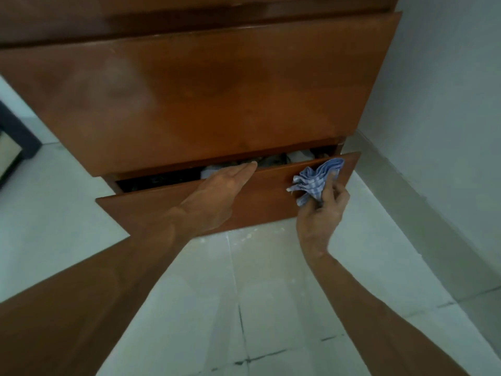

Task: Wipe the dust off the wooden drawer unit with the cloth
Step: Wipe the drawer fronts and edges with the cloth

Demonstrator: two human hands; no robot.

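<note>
Cloth: a crumpled blue-and-white checked cloth [315, 180] lay bunched against the right part of the bottom drawer's front, near its top edge.
Cloth axis: the bunch ran from lower left to upper right; its upper tip pointed at the drawer front's upper right corner and its frayed lower folds hung toward the left.
Right hand: the right hand [322, 213] grasped the cloth, its fingers curled round the lower folds and one finger laid up along the fabric, with the back of the hand toward the camera.
Drawer unit: the glossy reddish-brown wooden drawer unit [189, 99] stood on the floor with its right side near the wall; its plain drawer fronts ran lengthwise from left to right and, in this view, rose toward the right.
Bottom drawer: the bottom drawer [168, 210] was pulled partly out beneath the tall shut front above it, leaving a dark gap along its top.
Left hand: the left hand [217, 194] was released and flat, its fingers straight and together, lying on the top edge of the bottom drawer and pointing right.
Drawer contents: dark and pale folded fabrics [273, 160] showed in the gap; I could not tell what they were.
Floor: pale tiled floor [271, 280] with dark grout lines lay below both forearms.
Wall: a pale grey-green wall [439, 90] rose at the right.
Left edge: a dark-framed object [16, 137] stood on the floor, cut off by the frame.
</note>
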